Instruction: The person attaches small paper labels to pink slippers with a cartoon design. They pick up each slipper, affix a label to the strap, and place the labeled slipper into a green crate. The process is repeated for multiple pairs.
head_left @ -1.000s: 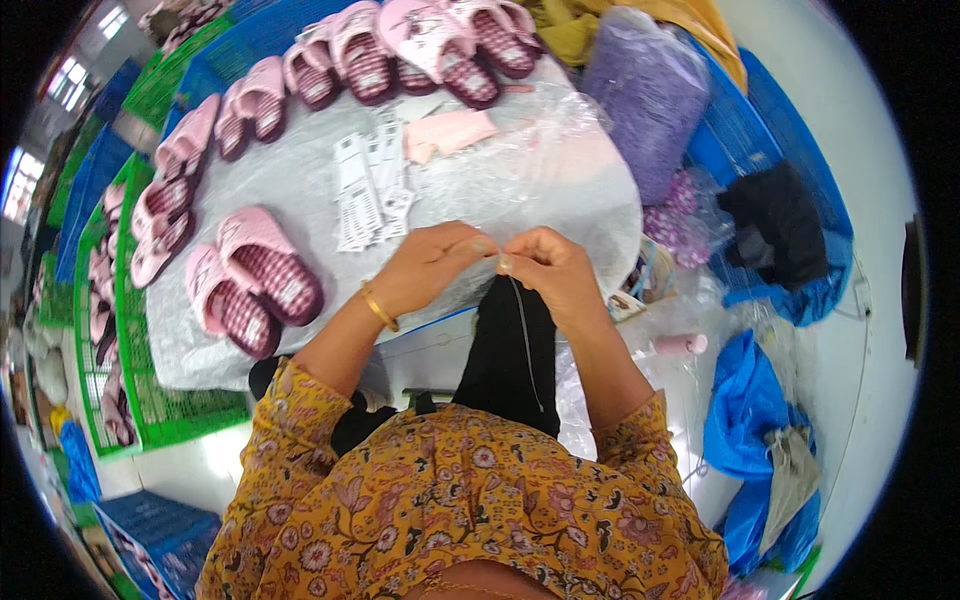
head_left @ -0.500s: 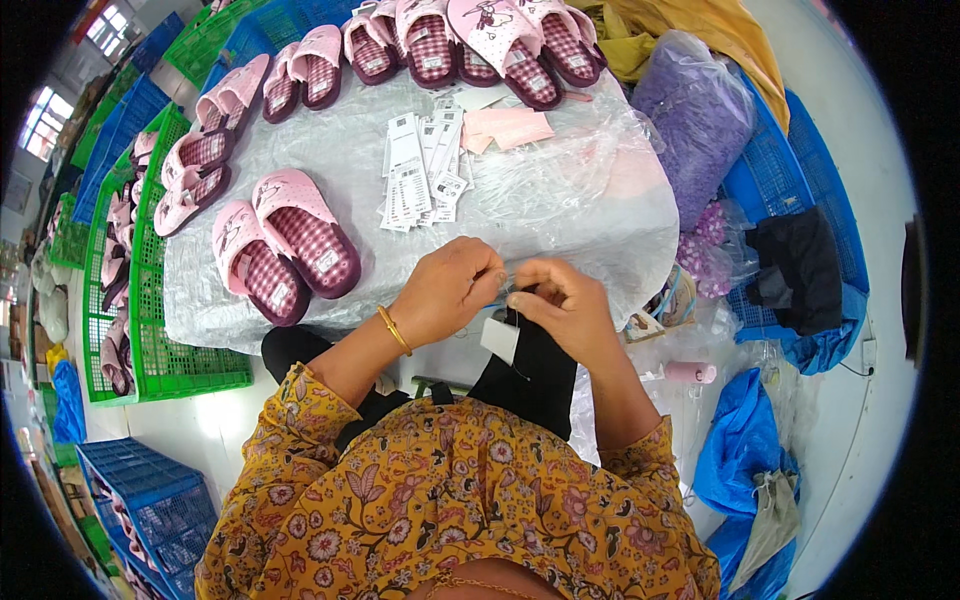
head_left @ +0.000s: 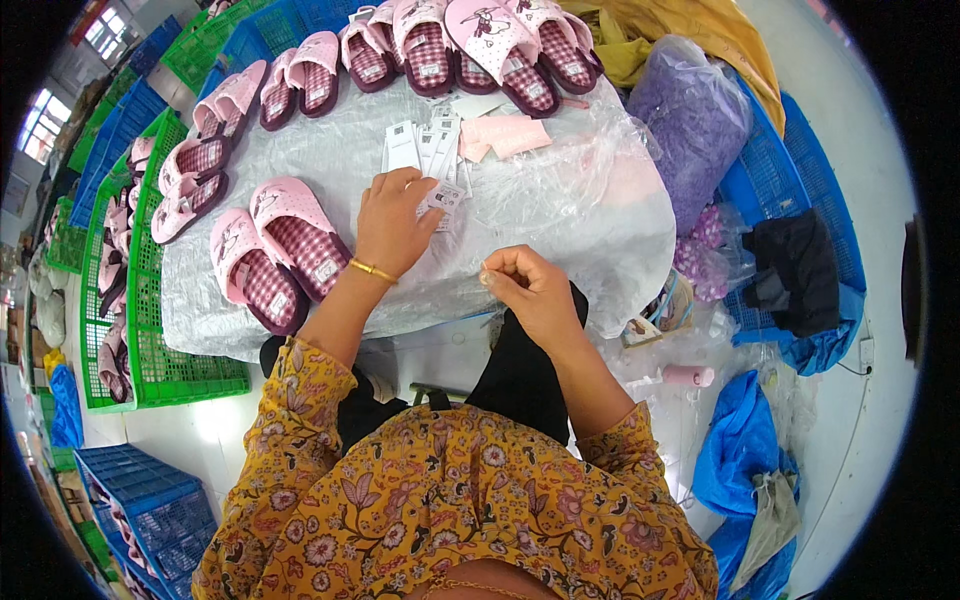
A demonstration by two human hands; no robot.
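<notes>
Slippers (head_left: 290, 205) stand left of and beyond the tags (head_left: 402, 150) on the bench (head_left: 585, 215), partly hidden by the left hand (head_left: 395, 222), its grip unclear, while the right hand's (head_left: 535, 290) fingers pinch together, anything between indiscernible.

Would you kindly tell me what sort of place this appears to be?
Probably a slipper workshop or packing room: pink slippers line the far edge of the plastic-covered table, white tags lie by the left hand, and a green crate holds more pink footwear.
</notes>
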